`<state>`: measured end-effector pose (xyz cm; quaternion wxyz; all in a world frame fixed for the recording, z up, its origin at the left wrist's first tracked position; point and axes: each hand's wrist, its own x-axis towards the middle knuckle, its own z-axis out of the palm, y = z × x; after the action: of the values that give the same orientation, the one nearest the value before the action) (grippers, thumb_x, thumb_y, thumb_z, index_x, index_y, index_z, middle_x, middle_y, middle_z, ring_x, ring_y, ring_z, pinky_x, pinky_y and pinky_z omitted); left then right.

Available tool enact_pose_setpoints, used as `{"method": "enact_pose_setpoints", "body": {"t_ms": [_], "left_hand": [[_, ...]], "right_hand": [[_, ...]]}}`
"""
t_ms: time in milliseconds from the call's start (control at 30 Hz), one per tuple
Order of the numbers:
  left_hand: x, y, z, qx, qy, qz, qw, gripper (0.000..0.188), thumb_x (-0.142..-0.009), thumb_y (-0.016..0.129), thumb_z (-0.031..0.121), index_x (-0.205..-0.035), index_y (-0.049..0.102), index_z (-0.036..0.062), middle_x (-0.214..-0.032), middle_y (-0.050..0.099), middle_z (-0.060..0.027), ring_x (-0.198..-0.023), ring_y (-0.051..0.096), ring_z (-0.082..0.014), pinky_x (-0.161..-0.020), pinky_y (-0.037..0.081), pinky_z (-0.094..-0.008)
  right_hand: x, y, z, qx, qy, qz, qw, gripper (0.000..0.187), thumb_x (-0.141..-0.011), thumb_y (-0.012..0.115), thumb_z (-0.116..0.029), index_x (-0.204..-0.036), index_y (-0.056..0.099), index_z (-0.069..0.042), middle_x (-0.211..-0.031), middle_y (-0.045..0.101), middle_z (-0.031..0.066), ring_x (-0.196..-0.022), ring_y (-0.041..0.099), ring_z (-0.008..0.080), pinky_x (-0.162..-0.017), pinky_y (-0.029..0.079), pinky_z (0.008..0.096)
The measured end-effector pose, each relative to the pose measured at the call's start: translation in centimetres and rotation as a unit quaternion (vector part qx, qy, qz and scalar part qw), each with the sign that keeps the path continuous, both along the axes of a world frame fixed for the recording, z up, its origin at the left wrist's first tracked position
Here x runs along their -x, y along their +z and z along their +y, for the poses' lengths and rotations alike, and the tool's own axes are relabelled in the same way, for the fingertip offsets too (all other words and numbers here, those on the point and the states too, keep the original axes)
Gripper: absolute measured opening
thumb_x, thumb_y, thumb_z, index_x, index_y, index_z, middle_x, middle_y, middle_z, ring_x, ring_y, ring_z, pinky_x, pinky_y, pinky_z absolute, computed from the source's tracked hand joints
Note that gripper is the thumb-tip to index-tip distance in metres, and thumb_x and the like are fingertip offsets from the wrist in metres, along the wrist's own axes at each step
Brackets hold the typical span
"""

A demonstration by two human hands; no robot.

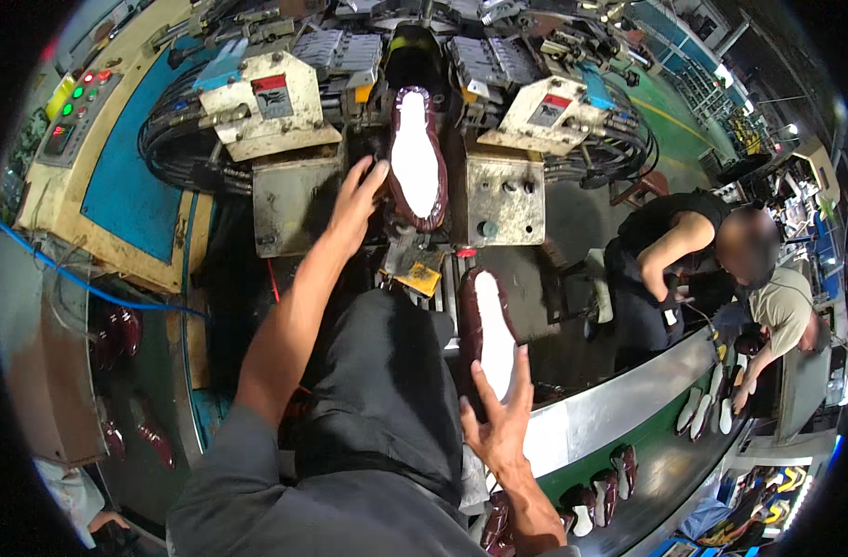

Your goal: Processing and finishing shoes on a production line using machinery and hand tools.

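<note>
A dark red shoe upper with a white sole face [414, 158] sits bottom up in the machine [505, 200], its long side toward me. My left hand [354, 204] is just left of this shoe, fingers stretched forward and apart, nothing visible in them. Whether a fingertip touches the machine beside the shoe, I cannot tell. A second dark red shoe upper [472, 320], white face also up, is in front of the machine on the right. My right hand [503, 427] straddles its near end, fingers along both sides; the hand covers that end.
A control panel with lit buttons [76, 116] stands at the left. Bundled black hoses [178, 139] flank the machine. On the right runs a conveyor with a metal edge [619, 399] and green belt [572, 473], carrying several shoes [605, 492]. Two people [670, 241] work beyond it.
</note>
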<state>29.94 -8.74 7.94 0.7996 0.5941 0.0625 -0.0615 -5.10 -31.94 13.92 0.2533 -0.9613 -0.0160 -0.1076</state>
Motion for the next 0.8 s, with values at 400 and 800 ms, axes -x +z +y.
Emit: {"method": "enact_pose_setpoints", "body": {"t_ms": [400,800], "left_hand": [[3.8,8.6,6.2,0.2,-0.173,-0.011,0.964,0.064,-0.107,0.06,0.026,-0.161,0.039,-0.0013,-0.142,0.065,-0.0253,-0.119,0.072,-0.0438,-0.103,0.062,-0.0577],[15.2,4.3,11.1,0.275,-0.172,0.062,0.944,0.084,-0.108,0.05,0.06,-0.166,0.035,0.0008,-0.15,0.06,-0.026,-0.12,0.071,-0.0476,-0.105,0.058,-0.0635]], "right_hand": [[-26.8,4.3,4.5,0.031,0.11,-0.159,0.981,0.073,-0.085,0.082,-0.009,-0.154,0.063,-0.022,-0.171,0.016,0.0403,-0.14,0.043,0.0584,-0.114,0.043,0.058],[-30.6,-1.2,9.9,0.006,0.077,-0.139,0.987,0.075,-0.091,0.079,-0.013,-0.161,0.054,-0.019,-0.172,0.011,0.0418,-0.132,0.047,0.0592,-0.117,0.043,0.0589]]}}
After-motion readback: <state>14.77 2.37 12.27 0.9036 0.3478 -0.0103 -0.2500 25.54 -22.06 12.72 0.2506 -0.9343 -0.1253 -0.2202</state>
